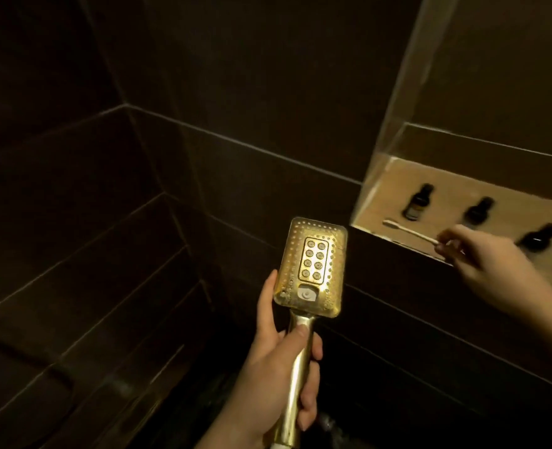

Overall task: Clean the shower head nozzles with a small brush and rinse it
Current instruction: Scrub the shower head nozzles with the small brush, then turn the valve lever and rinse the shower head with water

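2 hands share the work: the left hand (281, 358) is wrapped round the handle of the rectangular gold metal shower head (311, 265), thumb pressed on the stem, nozzle face turned up toward the camera. The right hand (481, 257) pinches the tail end of the slim pale toothbrush-like brush (410, 232) between its fingertips, over the front edge of the lit tan wall niche (381, 189), well apart from the shower head.

Such a far-back pinch gives little control, so the brush could twist or slip once bristles press on the nozzles. The handle may also be wet, though I cannot tell.

3 small dark bottles (418, 202) stand in the niche just behind the brush; a careless sweep of the wrist could topple them. Dark tiled walls surround everything, and dim light may hide remaining scale.
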